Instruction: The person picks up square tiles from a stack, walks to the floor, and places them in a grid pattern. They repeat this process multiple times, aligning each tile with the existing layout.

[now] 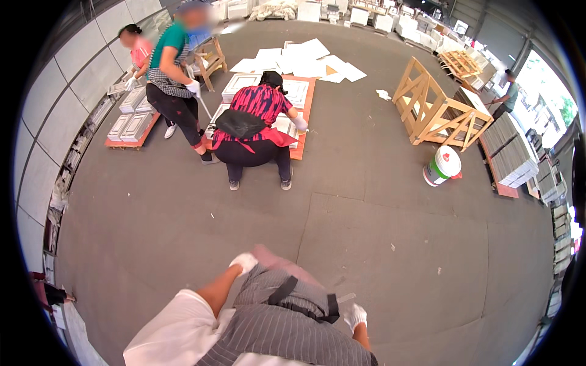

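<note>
Grey workshop floor [415, 293] all round apron [281, 326], worn on torso. Prob. light, soft, limp, not fragile; best pinched by edge or blk strap [283, 291]. Can't tell grip of L hand [245, 262], close by apron's far L edge; looks loosely open for R hand [355, 316], just R of apron, nothing seen held.

From afar I saw a grey, pale-striped apron [264, 329] worn at my view's lower centre, a black band [283, 291] crossing it.
</note>
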Action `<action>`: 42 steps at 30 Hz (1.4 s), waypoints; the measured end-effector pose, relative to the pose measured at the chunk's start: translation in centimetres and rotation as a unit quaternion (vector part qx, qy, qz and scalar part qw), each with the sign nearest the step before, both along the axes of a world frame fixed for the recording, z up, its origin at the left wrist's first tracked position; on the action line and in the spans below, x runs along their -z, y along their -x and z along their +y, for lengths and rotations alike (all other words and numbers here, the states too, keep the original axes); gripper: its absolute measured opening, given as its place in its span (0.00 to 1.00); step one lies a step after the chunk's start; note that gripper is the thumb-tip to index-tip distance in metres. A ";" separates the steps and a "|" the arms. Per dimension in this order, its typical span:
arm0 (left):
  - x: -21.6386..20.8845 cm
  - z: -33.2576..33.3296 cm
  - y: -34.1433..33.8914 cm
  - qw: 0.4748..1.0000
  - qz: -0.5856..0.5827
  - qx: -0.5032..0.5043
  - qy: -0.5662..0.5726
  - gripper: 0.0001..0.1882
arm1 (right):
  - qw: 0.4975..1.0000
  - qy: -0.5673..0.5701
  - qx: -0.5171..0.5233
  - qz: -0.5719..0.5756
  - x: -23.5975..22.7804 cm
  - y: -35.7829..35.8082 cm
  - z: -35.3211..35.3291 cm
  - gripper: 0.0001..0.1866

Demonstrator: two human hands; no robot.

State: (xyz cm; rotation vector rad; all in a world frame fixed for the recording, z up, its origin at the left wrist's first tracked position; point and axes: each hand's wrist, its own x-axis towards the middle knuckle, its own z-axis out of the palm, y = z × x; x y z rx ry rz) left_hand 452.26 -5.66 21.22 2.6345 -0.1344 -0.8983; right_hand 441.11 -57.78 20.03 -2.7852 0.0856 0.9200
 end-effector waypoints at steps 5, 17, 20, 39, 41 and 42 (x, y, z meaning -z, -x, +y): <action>-7.2 -7.1 -18.6 0.903 0.056 -0.338 0.258 0.15 | 0.990 -0.057 0.049 0.123 -0.1 -1.2 -6.8 0.08; -2.6 -21.3 -44.1 0.793 0.187 -0.506 0.283 0.08 | 0.948 -0.161 0.267 0.064 -1.2 -39.4 -25.2 0.05; -2.4 -21.0 -48.1 0.756 0.184 -0.547 0.309 0.08 | 0.660 -0.402 0.635 -0.021 -2.6 -56.2 -31.3 0.05; -1.1 -16.5 -100.6 0.487 0.081 -0.713 0.498 0.12 | 0.993 -0.063 -0.086 -0.045 -1.5 -116.1 -13.4 0.11; -4.2 -16.3 -106.3 0.522 0.057 -0.694 0.492 0.11 | 0.974 0.080 -0.210 0.026 0.4 -113.6 -19.6 0.09; -5.4 -15.7 -108.8 0.524 0.058 -0.691 0.494 0.11 | 0.971 0.092 -0.198 0.103 1.7 -113.1 -21.4 0.09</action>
